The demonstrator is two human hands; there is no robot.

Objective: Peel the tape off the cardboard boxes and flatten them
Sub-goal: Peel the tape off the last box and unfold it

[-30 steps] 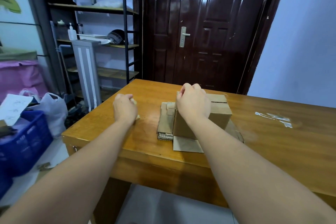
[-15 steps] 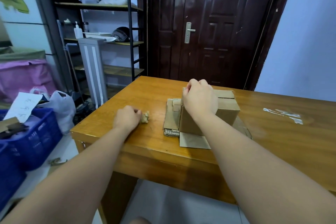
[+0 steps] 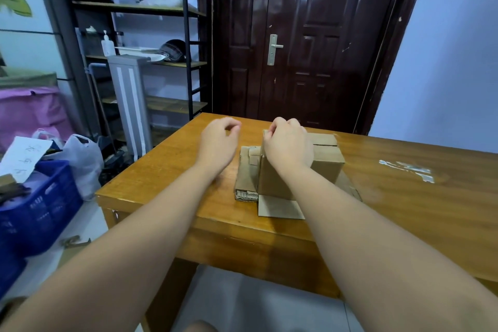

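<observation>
A cardboard box (image 3: 324,167) stands on the bench (image 3: 167,183) atop flattened cardboard (image 3: 246,172). The right hand (image 3: 287,147) covers its top left edge, fingers curled onto it. The left hand (image 3: 218,145) hovers just left, fingers loosely curled, holding nothing. Tape scraps (image 3: 407,170) lie right on the bench; a blue crate (image 3: 40,210) and white bag (image 3: 83,153) sit on the floor, left.

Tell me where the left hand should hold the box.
On the box, probably the upright left side, below the top edge, coming from the left. It stands on flattened cardboard, the right hand grips its top left edge, and the left hand hovers open beside it.
</observation>
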